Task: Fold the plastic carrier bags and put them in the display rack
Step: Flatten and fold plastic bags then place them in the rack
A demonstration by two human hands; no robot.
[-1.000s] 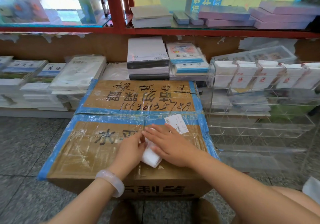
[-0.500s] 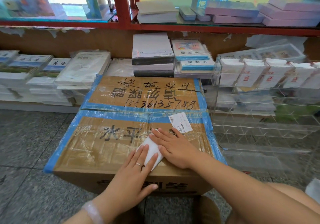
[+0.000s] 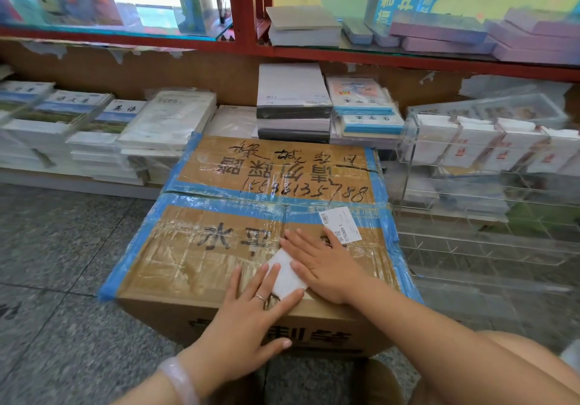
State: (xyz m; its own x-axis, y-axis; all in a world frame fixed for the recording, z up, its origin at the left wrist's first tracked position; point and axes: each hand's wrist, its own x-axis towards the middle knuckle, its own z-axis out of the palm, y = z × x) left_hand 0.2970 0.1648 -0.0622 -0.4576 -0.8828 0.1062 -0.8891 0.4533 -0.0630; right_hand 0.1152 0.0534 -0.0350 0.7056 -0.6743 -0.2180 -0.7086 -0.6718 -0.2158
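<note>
The left hand (image 3: pixel 251 313) had flattened beside the right hand (image 3: pixel 326 263); both hands, fingers straight, pressed the folded bag (image 3: pixel 287 274) between them on the carton (image 3: pixel 194 257).

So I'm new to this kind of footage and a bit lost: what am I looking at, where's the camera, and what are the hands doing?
There is no machine here, just a person at work. The single picture comes from a camera worn on their head, looking forward and down, so the arms reach in from the bottom edge. A taped cardboard box on the floor serves as the work surface. On it lies a small white folded bag. The left hand, which wears a ring, and the right hand both lie flat on the bag with straight fingers, pressing it down rather than gripping it. To the right stands a clear rack with white folded bags in its top row. Stacks of books sit behind the box.
</note>
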